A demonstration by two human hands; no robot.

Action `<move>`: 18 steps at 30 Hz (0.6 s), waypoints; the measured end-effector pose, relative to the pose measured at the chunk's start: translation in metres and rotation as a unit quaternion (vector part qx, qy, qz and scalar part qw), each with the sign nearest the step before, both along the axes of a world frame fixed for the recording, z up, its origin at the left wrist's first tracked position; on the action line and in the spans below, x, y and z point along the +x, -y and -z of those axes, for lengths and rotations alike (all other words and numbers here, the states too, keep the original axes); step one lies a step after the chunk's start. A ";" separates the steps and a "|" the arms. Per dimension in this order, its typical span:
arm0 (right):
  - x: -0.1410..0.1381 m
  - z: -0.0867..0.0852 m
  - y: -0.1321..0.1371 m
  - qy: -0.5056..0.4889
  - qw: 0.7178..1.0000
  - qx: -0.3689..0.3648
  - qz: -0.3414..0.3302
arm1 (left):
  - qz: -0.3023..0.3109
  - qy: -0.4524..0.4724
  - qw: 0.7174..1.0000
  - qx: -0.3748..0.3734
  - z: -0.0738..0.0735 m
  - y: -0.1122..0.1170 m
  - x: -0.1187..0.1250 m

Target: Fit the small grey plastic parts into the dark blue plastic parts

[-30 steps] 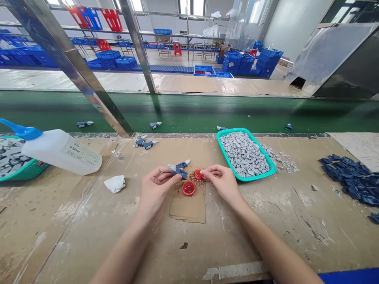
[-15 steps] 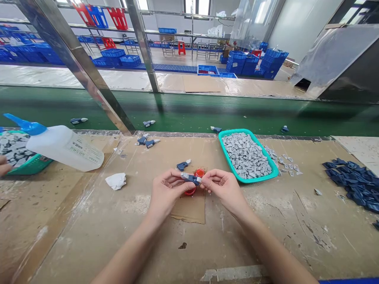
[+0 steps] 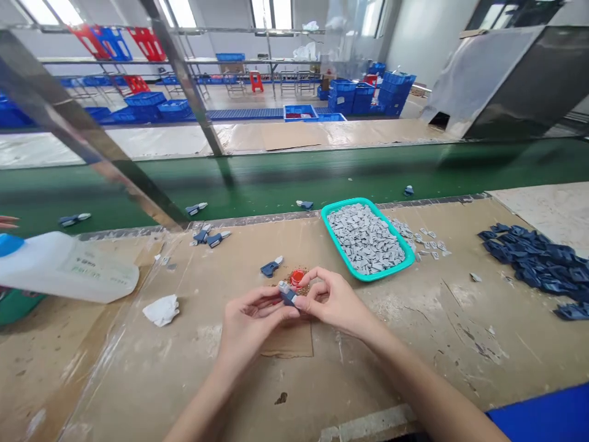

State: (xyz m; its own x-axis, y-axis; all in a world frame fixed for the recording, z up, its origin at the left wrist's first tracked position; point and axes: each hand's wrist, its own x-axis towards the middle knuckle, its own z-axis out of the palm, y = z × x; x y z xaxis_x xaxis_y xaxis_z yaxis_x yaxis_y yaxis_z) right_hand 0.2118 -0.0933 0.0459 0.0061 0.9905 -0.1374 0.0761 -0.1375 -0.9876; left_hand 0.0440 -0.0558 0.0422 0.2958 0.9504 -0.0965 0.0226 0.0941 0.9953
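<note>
My left hand (image 3: 251, 322) and my right hand (image 3: 332, 301) meet over the cardboard-covered bench, both pinching one small blue plastic piece with a grey tip (image 3: 286, 293). Just behind the fingers sits a red cap (image 3: 297, 277) on a brown cardboard scrap (image 3: 288, 344). Another blue-and-grey piece (image 3: 271, 266) lies a little further back on the left. A teal tray (image 3: 394, 265) filled with small grey parts stands to the right of my hands.
A pile of dark blue parts (image 3: 538, 255) lies at far right, loose grey parts (image 3: 426, 237) beside the tray. A white squeeze bottle (image 3: 67, 273) lies at left, crumpled tissue (image 3: 161, 310) nearby. Finished pieces (image 3: 210, 236) sit by the green conveyor (image 3: 299, 175). Another person's fingertips (image 3: 7, 221) show at the left edge.
My right hand came from the red cap to the blue piece in my left hand, and both hands drew nearer to me. The view swung, shifting the bottle leftward.
</note>
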 end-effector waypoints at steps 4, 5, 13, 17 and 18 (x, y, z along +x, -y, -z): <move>0.024 -0.009 -0.003 0.017 0.999 0.043 0.018 | 0.073 -0.038 0.995 0.048 -0.009 -0.012 0.004; 0.036 -0.011 -0.004 0.051 0.996 0.058 0.048 | 0.086 -0.057 0.992 0.073 -0.011 -0.019 0.005; 0.101 0.008 -0.019 0.439 0.871 -0.005 0.219 | 0.045 -0.528 0.781 0.330 -0.008 -0.172 0.024; 0.093 0.012 -0.027 0.493 0.840 -0.054 0.219 | 0.027 -0.595 0.736 0.321 0.000 -0.235 0.041; 0.091 0.013 -0.028 0.492 0.841 -0.052 0.219 | 0.021 -0.600 0.733 0.320 0.002 -0.244 0.045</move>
